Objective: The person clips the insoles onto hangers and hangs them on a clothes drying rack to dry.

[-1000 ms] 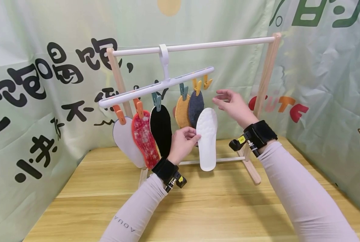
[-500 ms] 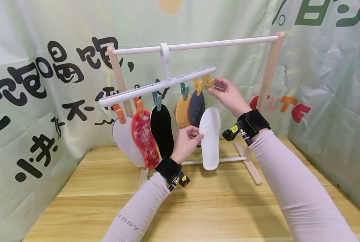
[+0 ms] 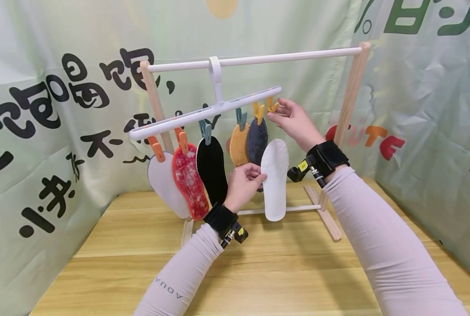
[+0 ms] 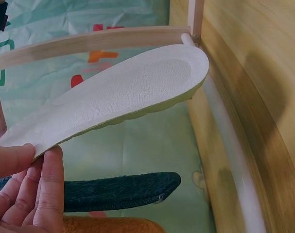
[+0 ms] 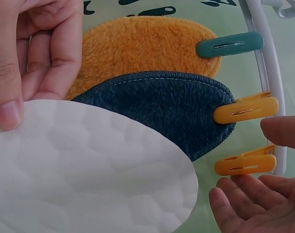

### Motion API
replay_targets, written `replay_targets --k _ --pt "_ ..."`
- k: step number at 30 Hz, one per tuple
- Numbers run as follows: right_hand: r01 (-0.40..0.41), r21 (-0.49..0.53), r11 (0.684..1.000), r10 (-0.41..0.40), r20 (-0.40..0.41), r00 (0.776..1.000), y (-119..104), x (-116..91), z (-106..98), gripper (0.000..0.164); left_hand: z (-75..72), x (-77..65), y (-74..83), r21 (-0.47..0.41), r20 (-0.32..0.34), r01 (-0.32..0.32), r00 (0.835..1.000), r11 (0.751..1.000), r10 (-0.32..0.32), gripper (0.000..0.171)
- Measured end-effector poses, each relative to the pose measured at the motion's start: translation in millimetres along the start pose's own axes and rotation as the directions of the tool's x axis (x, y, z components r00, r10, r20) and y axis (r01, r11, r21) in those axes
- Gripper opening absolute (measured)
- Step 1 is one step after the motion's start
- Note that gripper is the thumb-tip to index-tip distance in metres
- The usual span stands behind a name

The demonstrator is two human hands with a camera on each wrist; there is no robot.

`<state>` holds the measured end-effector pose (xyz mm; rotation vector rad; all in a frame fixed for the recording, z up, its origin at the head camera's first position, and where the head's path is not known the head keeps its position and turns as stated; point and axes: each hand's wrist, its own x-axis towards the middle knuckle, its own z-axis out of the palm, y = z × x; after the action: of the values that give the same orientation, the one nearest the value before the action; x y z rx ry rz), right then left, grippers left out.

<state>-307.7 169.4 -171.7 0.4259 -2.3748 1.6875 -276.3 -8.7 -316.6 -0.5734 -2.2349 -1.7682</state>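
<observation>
My left hand (image 3: 243, 186) pinches a white insole (image 3: 275, 180) by its edge, between thumb and fingers. In the left wrist view that insole (image 4: 123, 92) stretches away from the fingertips. At the far end of a white hanger (image 3: 219, 106), my right hand (image 3: 296, 120) is at a yellow clothespin (image 3: 272, 105) that has nothing in its jaws. The right wrist view has the fingers touching this clothespin (image 5: 245, 164) from below, the thumb apart from it. Beside it, another yellow clothespin (image 5: 247, 109) holds a dark blue insole (image 5: 162, 104).
Further along the hanger, clothespins hold an orange-yellow insole (image 3: 239, 145), a black insole (image 3: 212, 169), a red patterned insole (image 3: 189, 184) and a pale insole (image 3: 165, 184). The hanger hooks over a rack's white rail (image 3: 282, 57). The rack stands on a wooden table (image 3: 258, 272) before printed curtains.
My right hand has moved left and up to the last yellow clothespin. My left hand has shifted slightly right with the white insole.
</observation>
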Motion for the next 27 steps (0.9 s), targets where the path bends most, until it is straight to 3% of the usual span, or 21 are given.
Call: replay_targets --k 14,27 --pt "0.019 -0.045 0.999 -0.019 -0.004 1.000 6.2 -8.7 -3.9 0.068 1.3 -2.0 3.3 -0.018 0.002 0.010 1.000 1.000 -0.010 0.008" --pt "0.049 -0.003 0.999 -0.049 0.004 0.999 10.9 -24.4 -16.7 0.061 4.3 -4.0 5.8 -0.023 -0.001 -0.015 1.000 1.000 0.015 0.008"
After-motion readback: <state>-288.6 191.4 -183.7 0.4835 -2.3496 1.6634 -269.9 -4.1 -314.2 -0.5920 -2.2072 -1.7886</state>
